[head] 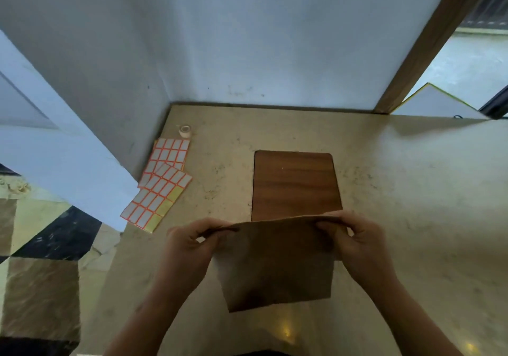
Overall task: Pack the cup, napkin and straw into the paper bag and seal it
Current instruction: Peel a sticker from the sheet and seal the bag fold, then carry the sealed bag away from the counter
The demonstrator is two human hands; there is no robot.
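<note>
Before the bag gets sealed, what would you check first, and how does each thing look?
1. Both hands grip the paper bag: ok; left hand and right hand pinch its top corners.
2. Bag top closed flat: ok, it seems.
3. Cup, napkin, straw inside: cannot tell; none visible.
4. Sealing supplies present: ok; sticker sheets and tape roll lie left.
5. A hand free to reach them: not ok.

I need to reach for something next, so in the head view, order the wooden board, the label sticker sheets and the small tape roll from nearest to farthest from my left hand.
From the left hand:
1. Red-bordered white label sticker sheets, to its left, slightly nearer.
2. Brown rectangular wooden board, ahead to the right; close call with the sheets.
3. Small pale tape roll, far back-left by the wall.
</note>
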